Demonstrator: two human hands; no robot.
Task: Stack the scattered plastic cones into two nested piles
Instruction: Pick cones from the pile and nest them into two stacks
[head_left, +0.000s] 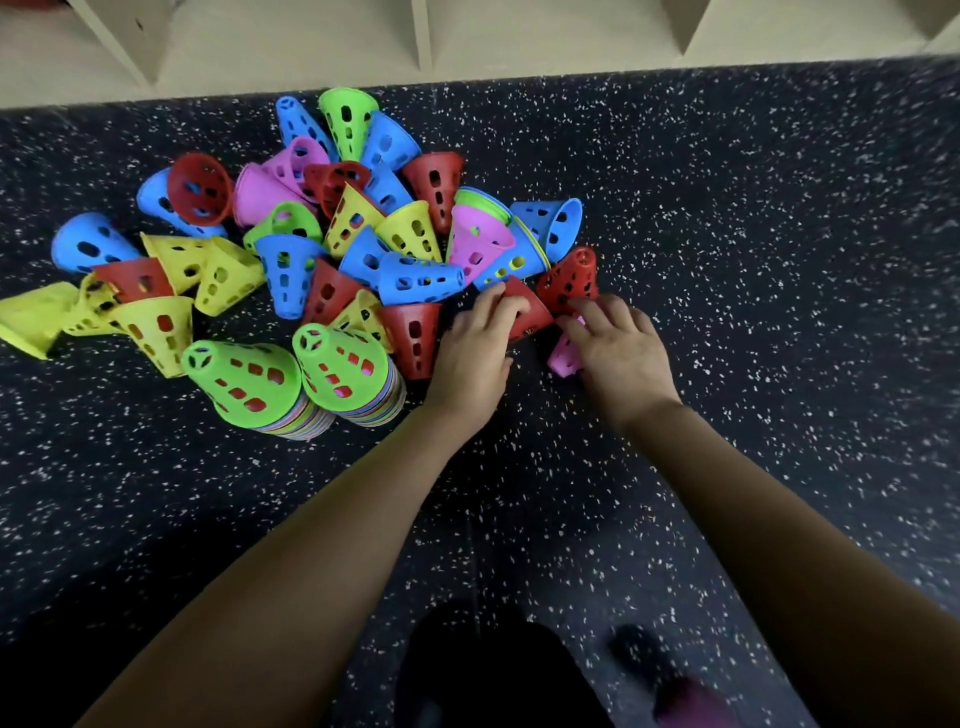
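At frame centre I see the left hand (478, 345) gripping a red cone (527, 314) that lies on its side, fingers curled over its upper edge. Just right of it, the right hand (618, 353) covers a pink cone (563, 358), fingers bent; I cannot tell whether it grips. The nested piles (244, 384), green-topped, stand left of the left hand. Loose cones (291, 244) lie heaped toward the upper left on the speckled floor (727, 260).
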